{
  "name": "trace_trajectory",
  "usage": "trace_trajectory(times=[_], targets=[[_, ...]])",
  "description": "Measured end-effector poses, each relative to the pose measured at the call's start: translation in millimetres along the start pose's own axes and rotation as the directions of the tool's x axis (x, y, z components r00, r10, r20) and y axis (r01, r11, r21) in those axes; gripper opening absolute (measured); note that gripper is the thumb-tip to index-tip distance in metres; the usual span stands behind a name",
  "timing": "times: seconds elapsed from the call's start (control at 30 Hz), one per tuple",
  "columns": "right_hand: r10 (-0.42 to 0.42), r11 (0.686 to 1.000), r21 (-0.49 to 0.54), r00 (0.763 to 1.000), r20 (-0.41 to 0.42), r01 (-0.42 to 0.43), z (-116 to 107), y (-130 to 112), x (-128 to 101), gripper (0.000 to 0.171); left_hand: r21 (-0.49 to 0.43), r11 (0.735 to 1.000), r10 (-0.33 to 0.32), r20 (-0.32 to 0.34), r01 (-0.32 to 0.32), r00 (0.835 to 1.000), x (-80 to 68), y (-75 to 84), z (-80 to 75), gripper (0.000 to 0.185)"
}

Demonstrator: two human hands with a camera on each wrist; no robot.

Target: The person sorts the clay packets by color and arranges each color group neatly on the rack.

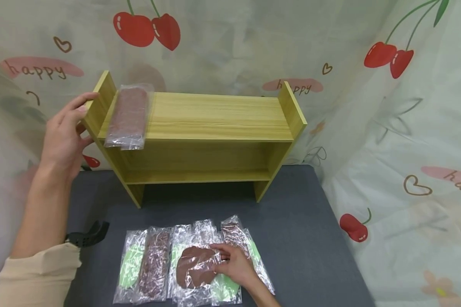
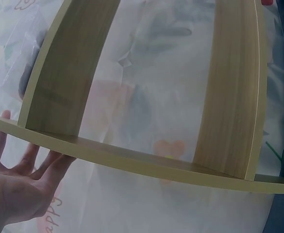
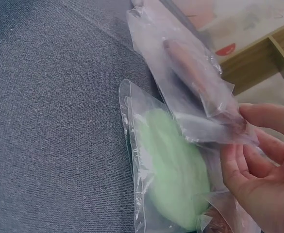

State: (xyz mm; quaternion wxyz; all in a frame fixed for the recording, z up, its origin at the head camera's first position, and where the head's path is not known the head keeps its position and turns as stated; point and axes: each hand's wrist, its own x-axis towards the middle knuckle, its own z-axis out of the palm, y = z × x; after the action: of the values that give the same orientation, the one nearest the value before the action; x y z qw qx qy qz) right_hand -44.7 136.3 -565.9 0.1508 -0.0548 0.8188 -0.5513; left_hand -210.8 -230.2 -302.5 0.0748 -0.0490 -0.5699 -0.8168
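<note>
My left hand (image 1: 64, 134) grips the left side panel of a light wooden two-tier shelf (image 1: 219, 115) near its top. In the left wrist view, its fingers (image 2: 57, 167) reach behind the panel's edge. My right hand (image 1: 236, 265) pinches the right edge of a clear plastic bag (image 1: 196, 267) with a flat brown piece inside. That bag is over the middle of a row of bags in the head view. Beneath it, in the right wrist view, lies a bag with a light green piece (image 3: 173, 165). What the pieces are does not show.
A bagged brown piece (image 1: 130, 111) lies on the shelf's top board at the left. On the dark grey table (image 1: 303, 238), bags with green (image 1: 132, 265) and dark brown pieces (image 1: 155, 264) lie side by side. A black strap (image 1: 88, 235) is by the left sleeve. Cherry-print cloth (image 1: 230, 42) hangs behind.
</note>
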Motion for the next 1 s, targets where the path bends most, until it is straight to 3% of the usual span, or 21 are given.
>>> trace_trajectory(times=[0.23,0.37,0.53,0.77,0.87,1.0], targets=[[0.020,1.000,-0.001,1.000,0.007,-0.020,0,1,0,0.052,0.032,0.999,-0.001,-0.007,0.001,1.000,-0.7,0.5,2.5,0.038],[0.021,0.995,0.097,0.999,0.026,-0.024,-3,-1,1,0.051,0.027,1.000,-0.008,-0.011,0.009,1.000,-0.8,0.4,2.6,0.038],[0.008,0.965,0.260,0.996,0.083,-0.030,-9,-4,4,0.049,0.015,1.000,-0.011,-0.010,0.011,1.000,-0.3,-0.2,0.8,0.038],[0.031,0.950,0.305,0.992,0.124,-0.068,-23,-14,7,0.036,0.011,1.000,-0.017,-0.010,0.017,1.000,-2.3,-0.1,-1.1,0.037],[0.039,0.934,0.348,0.990,0.138,-0.086,-31,-23,9,0.035,0.000,1.000,-0.008,-0.004,0.008,1.000,-1.8,0.4,-0.3,0.037],[0.034,0.936,0.343,0.988,0.147,-0.083,-41,-37,13,0.036,0.013,1.000,-0.005,-0.006,0.005,1.000,-1.1,0.9,1.5,0.037]])
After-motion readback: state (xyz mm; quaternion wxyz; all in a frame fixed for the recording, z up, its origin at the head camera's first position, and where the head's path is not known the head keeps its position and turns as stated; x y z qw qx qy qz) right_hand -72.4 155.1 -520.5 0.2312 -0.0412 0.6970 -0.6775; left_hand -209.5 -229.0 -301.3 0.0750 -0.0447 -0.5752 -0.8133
